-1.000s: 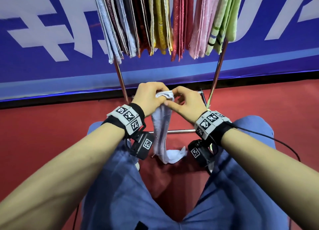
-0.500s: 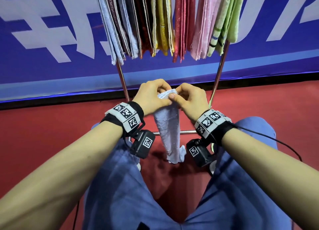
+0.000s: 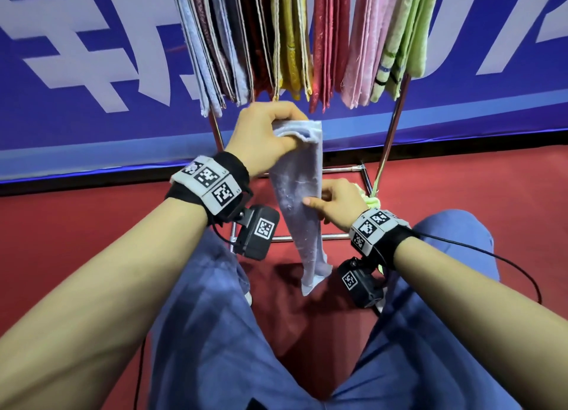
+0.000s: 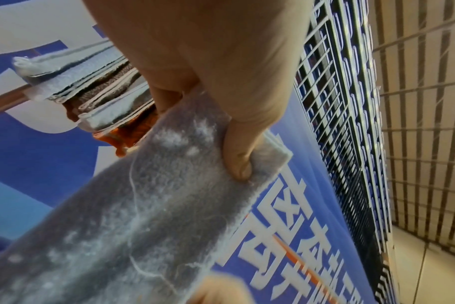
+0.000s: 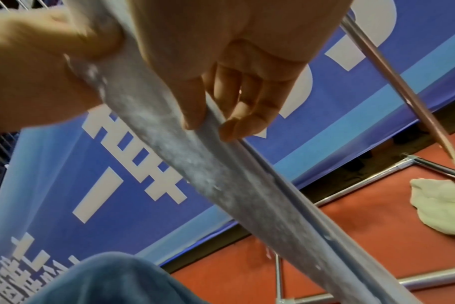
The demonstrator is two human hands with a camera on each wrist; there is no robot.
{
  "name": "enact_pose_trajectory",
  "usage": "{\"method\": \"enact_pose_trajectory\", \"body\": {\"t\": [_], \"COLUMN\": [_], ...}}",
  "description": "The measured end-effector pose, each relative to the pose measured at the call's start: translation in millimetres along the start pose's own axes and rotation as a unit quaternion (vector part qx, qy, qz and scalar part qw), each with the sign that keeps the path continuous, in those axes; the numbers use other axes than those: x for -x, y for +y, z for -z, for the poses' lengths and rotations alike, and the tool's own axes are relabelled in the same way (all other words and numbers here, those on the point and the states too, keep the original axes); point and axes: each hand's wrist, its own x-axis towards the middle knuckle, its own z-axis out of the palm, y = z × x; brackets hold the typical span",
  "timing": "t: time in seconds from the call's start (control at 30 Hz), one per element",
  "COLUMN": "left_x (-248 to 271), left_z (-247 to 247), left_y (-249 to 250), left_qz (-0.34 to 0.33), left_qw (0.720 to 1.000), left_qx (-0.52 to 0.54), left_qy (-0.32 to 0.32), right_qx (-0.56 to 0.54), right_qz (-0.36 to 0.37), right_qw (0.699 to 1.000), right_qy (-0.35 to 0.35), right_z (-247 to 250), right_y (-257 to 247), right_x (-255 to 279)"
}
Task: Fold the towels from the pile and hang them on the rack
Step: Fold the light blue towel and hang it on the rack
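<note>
A pale lilac towel (image 3: 302,194), folded into a long narrow strip, hangs down in front of the rack. My left hand (image 3: 270,134) grips its top folded edge, thumb over the cloth (image 4: 237,156). Lower down, my right hand (image 3: 333,202) pinches the strip's right edge at mid-height between thumb and fingers (image 5: 208,121). The rack (image 3: 395,123) carries several folded towels (image 3: 292,40) in grey, brown, yellow, red, pink and green, hanging just above my left hand.
A light green towel (image 5: 444,205) lies on the red floor by the rack's right foot. The rack's metal base bars (image 3: 307,237) run behind the hanging strip. A blue banner (image 3: 92,71) stands behind. My knees in blue trousers (image 3: 215,332) flank the floor below.
My left hand has lifted the towel's top edge toward the hanging towels. My right hand has left the top and slid down to pinch the strip at mid-height.
</note>
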Motion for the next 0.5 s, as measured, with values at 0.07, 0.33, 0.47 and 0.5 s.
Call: {"method": "enact_pose_trajectory", "body": {"t": [0.07, 0.33, 0.47, 0.5], "left_x": [-7, -16, -10, -5], "left_z": [9, 40, 38, 32], "left_y": [8, 6, -11, -18], "left_qz": [-0.014, 0.038, 0.151, 0.183], "left_qw": [0.999, 0.998, 0.94, 0.9], "left_qx": [0.046, 0.037, -0.143, -0.208], "left_qy": [0.022, -0.02, -0.272, -0.337], "right_qx": [0.0, 0.143, 0.167, 0.161], "right_qz": [-0.027, -0.016, -0.013, -0.007], "right_qw": [1.0, 0.989, 0.982, 0.982], "right_qy": [-0.014, 0.037, 0.09, 0.1], "right_z": [-3, 4, 12, 14], "right_y": [6, 2, -17, -22], "right_x": [2, 1, 3, 3]}}
